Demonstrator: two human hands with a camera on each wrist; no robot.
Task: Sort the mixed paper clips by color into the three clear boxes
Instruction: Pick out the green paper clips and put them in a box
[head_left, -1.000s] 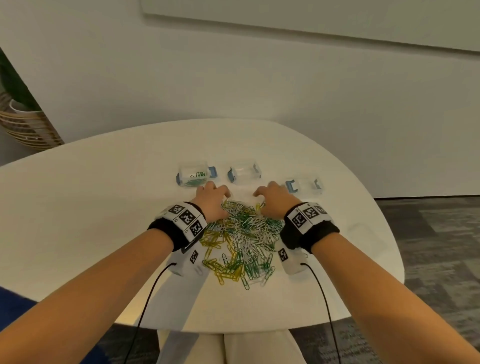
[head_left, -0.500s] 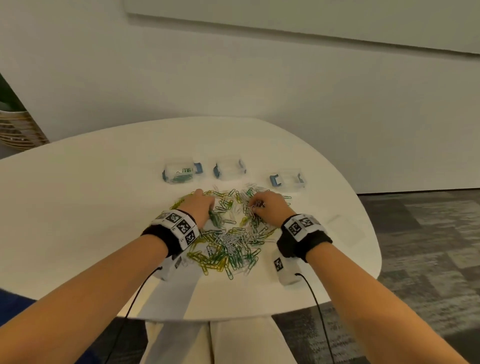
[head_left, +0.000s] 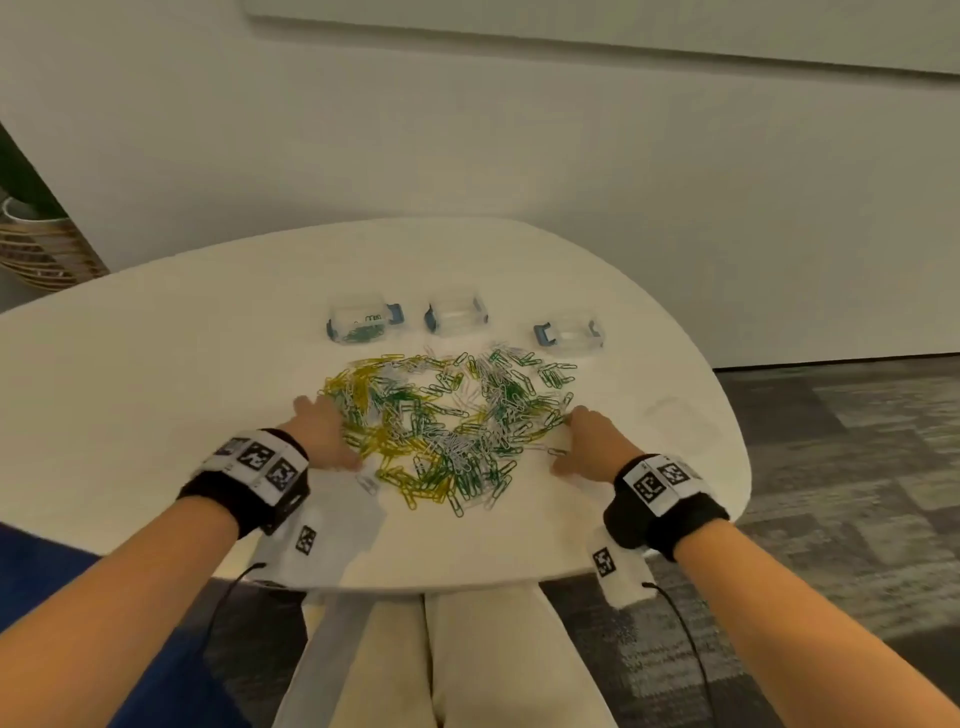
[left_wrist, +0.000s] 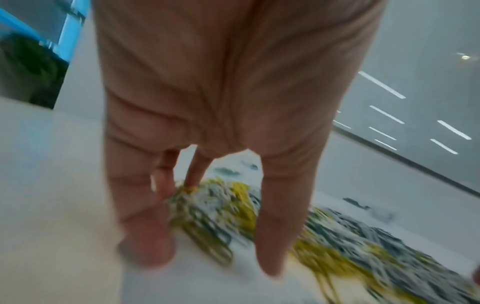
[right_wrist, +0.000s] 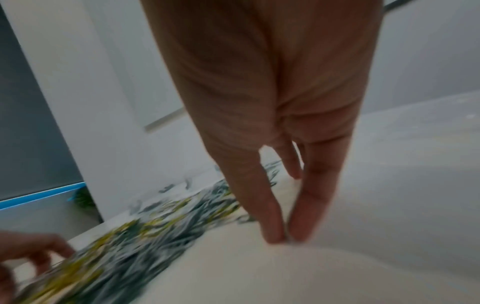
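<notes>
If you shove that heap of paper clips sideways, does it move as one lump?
Probably not. The paper clip pile lies thin and loose on the smooth table, so clips would likely slide and scatter. Overlapping ones may hook and drag neighbours. Both the left hand and right hand flank it with straight fingers.
</notes>
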